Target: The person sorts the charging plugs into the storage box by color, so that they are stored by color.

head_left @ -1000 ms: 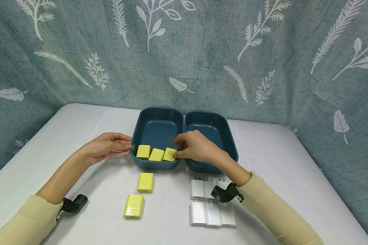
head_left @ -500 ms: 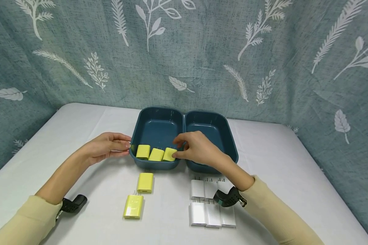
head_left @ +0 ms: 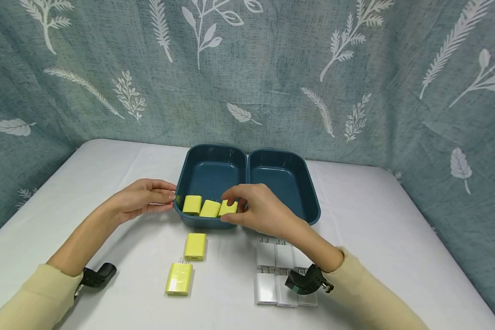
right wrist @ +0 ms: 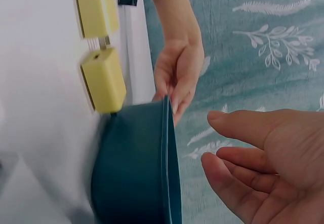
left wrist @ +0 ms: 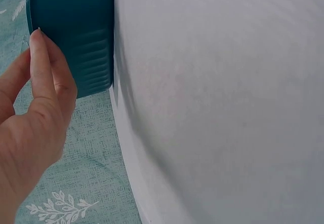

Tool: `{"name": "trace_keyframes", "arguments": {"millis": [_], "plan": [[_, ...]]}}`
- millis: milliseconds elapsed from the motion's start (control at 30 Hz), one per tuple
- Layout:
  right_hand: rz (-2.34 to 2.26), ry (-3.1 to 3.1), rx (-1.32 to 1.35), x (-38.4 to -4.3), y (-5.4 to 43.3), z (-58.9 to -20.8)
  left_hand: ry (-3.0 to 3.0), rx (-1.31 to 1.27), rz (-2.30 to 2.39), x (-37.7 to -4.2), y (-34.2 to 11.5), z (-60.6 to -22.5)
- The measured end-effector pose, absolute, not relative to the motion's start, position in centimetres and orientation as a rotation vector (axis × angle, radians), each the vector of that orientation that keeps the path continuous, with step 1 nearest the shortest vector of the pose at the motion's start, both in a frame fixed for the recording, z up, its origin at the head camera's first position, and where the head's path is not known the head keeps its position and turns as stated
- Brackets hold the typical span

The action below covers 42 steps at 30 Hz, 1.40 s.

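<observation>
**Yellow plugs (head_left: 192, 205) in and before the left tray (head_left: 214, 175)**

A white-covered table (head_left: 107, 165) meets a teal curtain (head_left: 272, 55) printed with pale leaves. The plugs are glossy, rounded blocks with metal prongs (right wrist: 104, 42): three rest along the tray's near wall, two lie before it. Your right hand (head_left: 257, 208) hangs at the rightmost, thumb and fingers apart; your left hand's (head_left: 144, 199) nearly straight fingers touch the tray's outer side.

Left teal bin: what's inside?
Three yellow wall chargers along the bin's near wall. The right hand hides part of the rightmost charger and the bin's near-right corner.
</observation>
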State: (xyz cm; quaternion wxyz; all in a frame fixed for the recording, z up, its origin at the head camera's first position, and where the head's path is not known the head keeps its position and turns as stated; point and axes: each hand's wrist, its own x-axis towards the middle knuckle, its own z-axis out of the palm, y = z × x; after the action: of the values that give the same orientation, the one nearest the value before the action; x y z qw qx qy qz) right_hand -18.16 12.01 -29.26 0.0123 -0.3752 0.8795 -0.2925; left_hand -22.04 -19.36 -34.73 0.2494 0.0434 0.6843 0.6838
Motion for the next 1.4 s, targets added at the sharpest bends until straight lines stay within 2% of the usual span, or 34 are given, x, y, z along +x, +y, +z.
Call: {"name": "trace_keyframes", "arguments": {"millis": [500, 1400], "plan": [[-0.784, 2.639, -1.289, -15.2, 9.9, -30.7, 1.876, 0.11, 1.858, -22.0, -19.2, -34.7], [-0.582, 2.676, -1.289, -14.9, 8.2, -35.2, 1.886, 0.097, 1.853, -21.9, -19.2, -34.7]]}}
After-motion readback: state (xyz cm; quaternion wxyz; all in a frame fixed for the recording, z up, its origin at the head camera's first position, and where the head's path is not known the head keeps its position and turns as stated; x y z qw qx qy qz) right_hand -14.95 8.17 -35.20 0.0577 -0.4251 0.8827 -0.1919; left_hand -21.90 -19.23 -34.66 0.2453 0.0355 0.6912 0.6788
